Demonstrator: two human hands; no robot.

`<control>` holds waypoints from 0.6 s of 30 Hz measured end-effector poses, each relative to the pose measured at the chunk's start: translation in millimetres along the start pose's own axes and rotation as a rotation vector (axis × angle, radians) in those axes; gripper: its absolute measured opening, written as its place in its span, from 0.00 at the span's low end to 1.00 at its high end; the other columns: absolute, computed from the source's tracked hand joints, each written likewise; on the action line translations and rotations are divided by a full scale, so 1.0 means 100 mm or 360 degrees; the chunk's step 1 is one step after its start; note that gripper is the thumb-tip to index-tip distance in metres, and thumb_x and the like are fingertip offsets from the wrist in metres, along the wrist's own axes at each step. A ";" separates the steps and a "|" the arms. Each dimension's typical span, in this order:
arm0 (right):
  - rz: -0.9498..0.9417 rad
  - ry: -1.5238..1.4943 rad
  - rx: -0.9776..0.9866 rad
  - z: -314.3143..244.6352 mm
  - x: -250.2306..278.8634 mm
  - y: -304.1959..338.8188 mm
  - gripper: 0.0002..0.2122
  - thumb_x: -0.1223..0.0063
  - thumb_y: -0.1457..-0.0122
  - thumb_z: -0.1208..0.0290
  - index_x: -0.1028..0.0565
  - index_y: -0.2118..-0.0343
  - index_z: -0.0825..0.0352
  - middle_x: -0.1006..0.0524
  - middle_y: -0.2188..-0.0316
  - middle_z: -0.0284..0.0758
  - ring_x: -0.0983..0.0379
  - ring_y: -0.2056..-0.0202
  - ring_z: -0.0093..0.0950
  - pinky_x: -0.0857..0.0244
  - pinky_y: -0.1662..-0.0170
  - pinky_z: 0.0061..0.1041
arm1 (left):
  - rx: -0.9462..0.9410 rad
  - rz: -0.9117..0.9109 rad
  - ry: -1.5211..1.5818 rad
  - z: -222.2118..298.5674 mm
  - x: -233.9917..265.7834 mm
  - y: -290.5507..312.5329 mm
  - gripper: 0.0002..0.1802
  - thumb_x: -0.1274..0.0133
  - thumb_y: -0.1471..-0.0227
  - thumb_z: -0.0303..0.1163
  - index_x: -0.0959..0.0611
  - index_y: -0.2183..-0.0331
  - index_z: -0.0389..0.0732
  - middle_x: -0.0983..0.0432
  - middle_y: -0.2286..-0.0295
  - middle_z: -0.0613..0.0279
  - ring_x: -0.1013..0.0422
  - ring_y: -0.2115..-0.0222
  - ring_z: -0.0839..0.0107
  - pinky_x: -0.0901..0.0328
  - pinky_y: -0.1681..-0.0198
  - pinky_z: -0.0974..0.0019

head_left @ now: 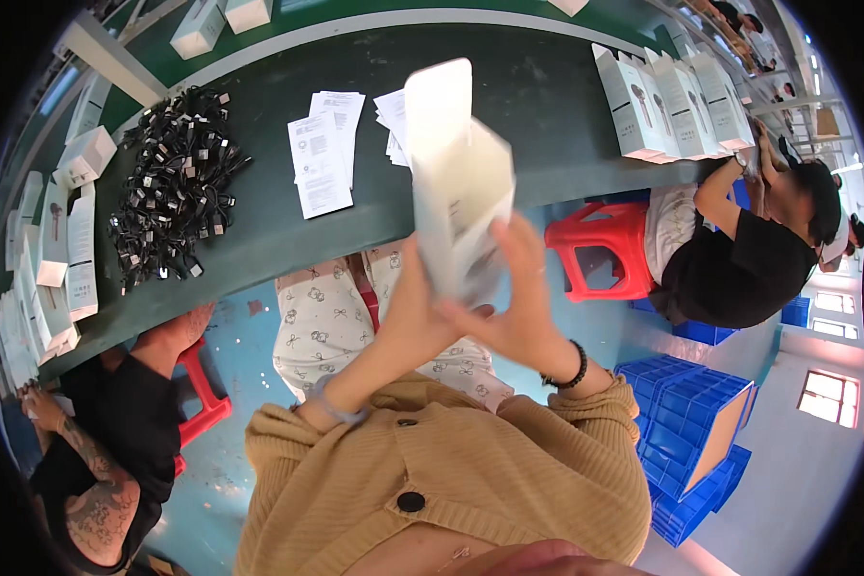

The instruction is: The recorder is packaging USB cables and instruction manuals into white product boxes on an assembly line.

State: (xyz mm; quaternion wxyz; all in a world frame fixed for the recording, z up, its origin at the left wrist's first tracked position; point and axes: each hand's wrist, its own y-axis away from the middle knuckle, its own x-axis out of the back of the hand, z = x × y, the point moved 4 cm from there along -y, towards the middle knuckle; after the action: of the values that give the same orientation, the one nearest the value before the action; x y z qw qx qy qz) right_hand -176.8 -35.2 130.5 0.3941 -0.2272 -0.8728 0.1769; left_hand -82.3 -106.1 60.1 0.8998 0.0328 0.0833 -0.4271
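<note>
A tall white carton (461,182) with its top flap raised is held up above the near edge of the table, its mouth facing up. My left hand (419,312) grips the lower left side of this carton. Around its lower right side curl the fingers of my right hand (518,302), with the thumb near the base. The carton's lower part is smeared by motion. Beyond it on the table lie printed leaflets (322,163), and a second stack of leaflets (391,120) is partly hidden behind the carton. To the left sits a big heap of black USB cables (175,182).
More white cartons (672,106) stand at the table's right end, and others (53,250) line the left end. Co-workers sit at both sides. A red stool (600,245) and stacked blue crates (686,422) are to my right. A white post (115,62) rises at the far left.
</note>
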 end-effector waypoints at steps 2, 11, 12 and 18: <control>0.0112 0.0148 -0.0109 0.20 0.10 -0.15 0.35 0.38 0.60 0.77 0.37 0.44 0.66 0.36 0.51 0.45 0.29 0.63 0.31 0.33 0.61 0.29 | -0.0092 -0.0189 -0.0033 -0.01 -0.09 -0.12 0.61 0.32 0.64 0.33 0.58 0.39 0.39 0.45 0.45 0.44 0.41 0.45 0.54 0.43 0.44 0.54; -0.0292 0.1161 -0.0370 2.42 1.08 -0.91 0.25 0.44 0.49 0.64 0.33 0.49 0.71 0.28 0.53 0.48 0.31 0.52 0.45 0.38 0.49 0.36 | -0.0009 -0.0076 -0.0303 0.34 1.19 0.37 0.44 0.33 0.65 0.26 0.34 0.45 0.40 0.28 0.54 0.57 0.31 0.53 0.67 0.39 0.47 0.62; -0.0250 0.1305 -0.0438 2.64 1.32 -0.88 0.25 0.46 0.48 0.63 0.33 0.49 0.71 0.28 0.53 0.48 0.31 0.52 0.46 0.38 0.49 0.37 | -0.0022 0.0113 -0.0470 0.42 1.49 0.40 0.42 0.34 0.64 0.26 0.33 0.45 0.40 0.28 0.54 0.58 0.31 0.53 0.68 0.39 0.49 0.63; -0.0085 0.2287 -0.0186 2.26 1.06 -1.10 0.21 0.49 0.45 0.53 0.29 0.49 0.55 0.30 0.50 0.44 0.33 0.50 0.42 0.34 0.56 0.44 | -0.0329 0.1627 -0.1844 1.18 3.20 1.01 0.28 0.37 0.61 0.33 0.24 0.55 0.39 0.25 0.62 0.59 0.30 0.65 0.70 0.36 0.63 0.68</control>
State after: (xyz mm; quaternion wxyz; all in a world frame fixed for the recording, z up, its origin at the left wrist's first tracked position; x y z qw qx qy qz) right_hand -440.6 -99.2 107.0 0.8622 -0.2867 -0.4111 -0.0730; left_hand 209.0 -301.7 118.0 0.8835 -0.2452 -0.3860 0.1015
